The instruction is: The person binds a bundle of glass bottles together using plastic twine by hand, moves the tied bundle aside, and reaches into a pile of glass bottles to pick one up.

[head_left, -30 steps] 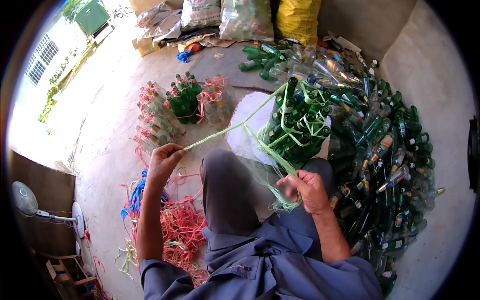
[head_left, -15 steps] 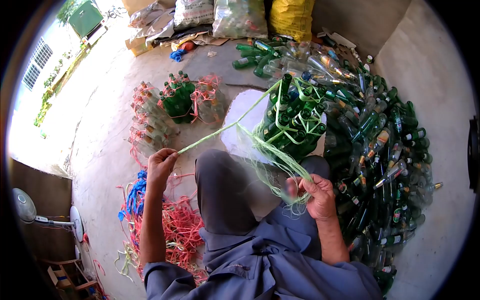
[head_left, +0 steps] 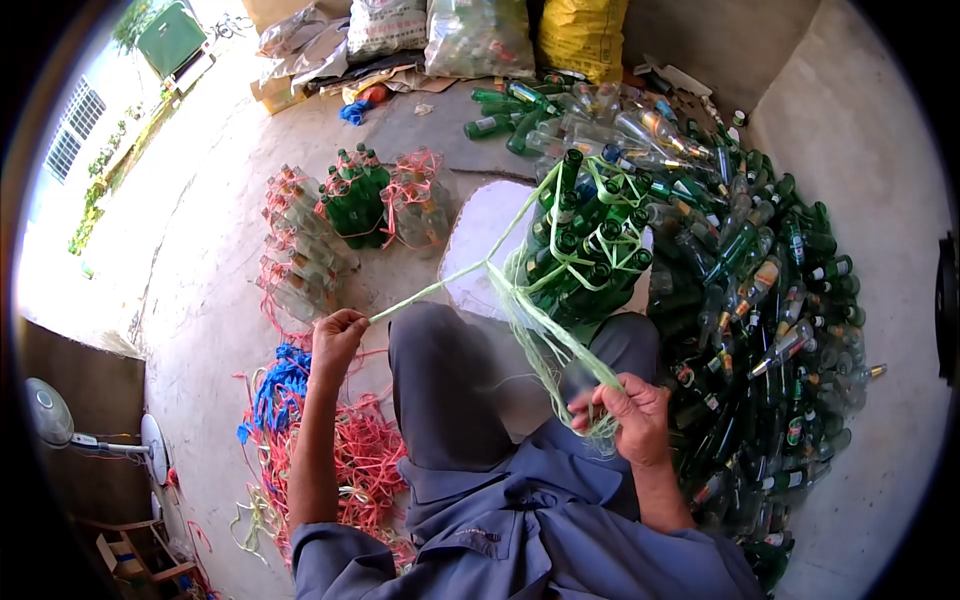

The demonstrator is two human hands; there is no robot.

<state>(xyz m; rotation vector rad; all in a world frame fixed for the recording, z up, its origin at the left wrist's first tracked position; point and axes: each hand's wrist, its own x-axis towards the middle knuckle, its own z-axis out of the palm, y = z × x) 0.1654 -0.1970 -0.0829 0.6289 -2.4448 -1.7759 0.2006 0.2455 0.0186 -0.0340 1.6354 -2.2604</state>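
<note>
A bundle of green glass bottles (head_left: 590,250) stands upright on a pale board (head_left: 475,235) in front of my knees, with light green twine (head_left: 525,310) laced round the bottle necks. My left hand (head_left: 340,332) pinches a taut strand running up to the bundle. Loose, frayed lengths of the same twine are gathered in my right hand (head_left: 632,410), whose fingers are closed round them above my right thigh. From near the middle, the strand from the left hand and the loose lengths join at one point, left of the bottles.
Loose bottles (head_left: 760,300) are heaped along the right side. Bound bottle bundles (head_left: 355,198) stand at the left. Red string (head_left: 365,460) lies tangled beside my left forearm. Sacks (head_left: 480,38) line the back, and a fan (head_left: 152,447) is at far left.
My left hand has shifted slightly right and down, and the strand now bends where the loose lengths meet it. My right hand has moved slightly down, still holding the twine.
</note>
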